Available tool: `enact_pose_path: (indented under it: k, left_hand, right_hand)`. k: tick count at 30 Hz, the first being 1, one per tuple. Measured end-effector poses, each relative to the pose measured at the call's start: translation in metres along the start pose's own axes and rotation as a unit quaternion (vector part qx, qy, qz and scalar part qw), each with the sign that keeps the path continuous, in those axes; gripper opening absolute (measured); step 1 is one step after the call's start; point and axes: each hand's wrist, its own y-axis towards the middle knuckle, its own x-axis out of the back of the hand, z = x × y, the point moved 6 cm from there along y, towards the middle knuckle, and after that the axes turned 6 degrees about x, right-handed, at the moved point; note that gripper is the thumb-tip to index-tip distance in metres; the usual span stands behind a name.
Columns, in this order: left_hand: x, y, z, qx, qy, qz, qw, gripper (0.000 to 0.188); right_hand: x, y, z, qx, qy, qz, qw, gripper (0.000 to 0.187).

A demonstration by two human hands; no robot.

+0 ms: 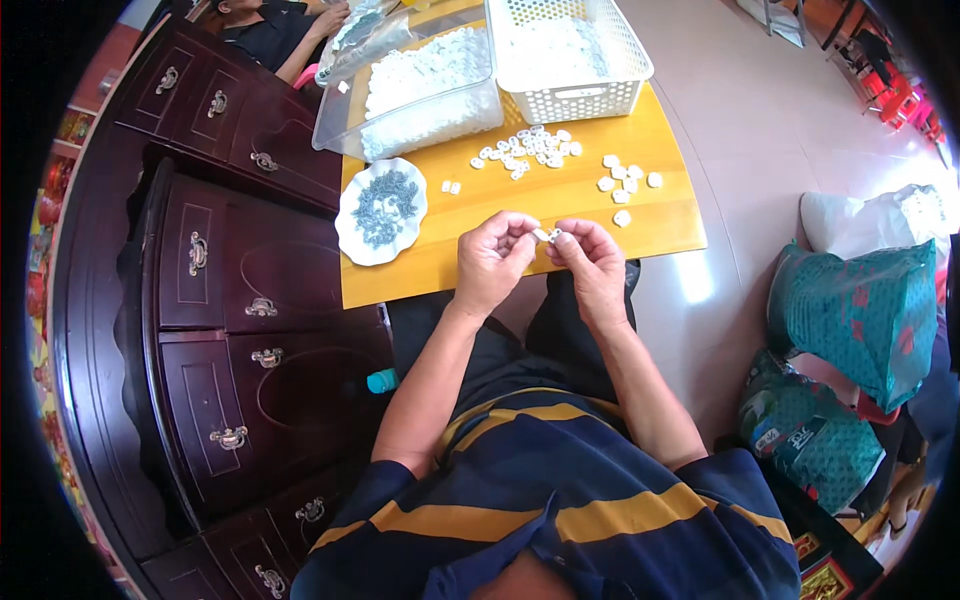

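Observation:
Above the near edge of the wooden table [450, 270], my left hand [492, 262] and my right hand [592, 268] meet fingertip to fingertip. Pinched between them are small white plastic pieces [546, 236], too small to make out exactly. Left of my hands a scalloped white plate [352, 247] bears a heap of small dark grey screws or pins [385, 205]. Two small white pieces [451, 187] lie beside it. Beyond my hands spreads a loose group of white plastic pieces with holes [525, 150]. Several rounded white pieces [622, 180] lie to the right.
A clear plastic bin [480, 105] and a white perforated basket [590, 103], both full of white pieces, stand at the table's far side. Dark wooden drawers [260, 240] flank the left. Teal bags [845, 310] sit at right. Another person [275, 38] works at far left.

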Motion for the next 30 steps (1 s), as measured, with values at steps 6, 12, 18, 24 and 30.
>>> enact_pose_path:
  k: [6,12,18,24,30]
  left_hand:
    - [-0.016,-0.007,-0.007,0.001,0.048,0.017,0.999,0.009]
    - [-0.032,-0.031,0.030,0.047,-0.080,-0.087,0.992,0.013]
    - [0.000,-0.079,0.064,0.150,-0.117,0.029,0.981,0.014]
    - [0.053,-0.107,0.092,0.199,-0.018,-0.015,0.980,0.018]
    - [0.046,-0.108,0.074,0.044,0.306,0.022,0.951,0.016]
  right_hand:
    - [-0.002,-0.006,-0.004,-0.009,0.005,-0.023,1.000,0.018]
    - [0.004,-0.010,-0.016,-0.084,0.156,-0.086,0.980,0.014]
    - [0.022,0.011,0.008,0.007,0.124,-0.095,0.988,0.015]
    - [0.015,0.005,0.005,0.004,0.092,-0.068,0.993,0.014]
    - [0.020,0.010,0.002,0.021,0.082,-0.043,0.995,0.015]
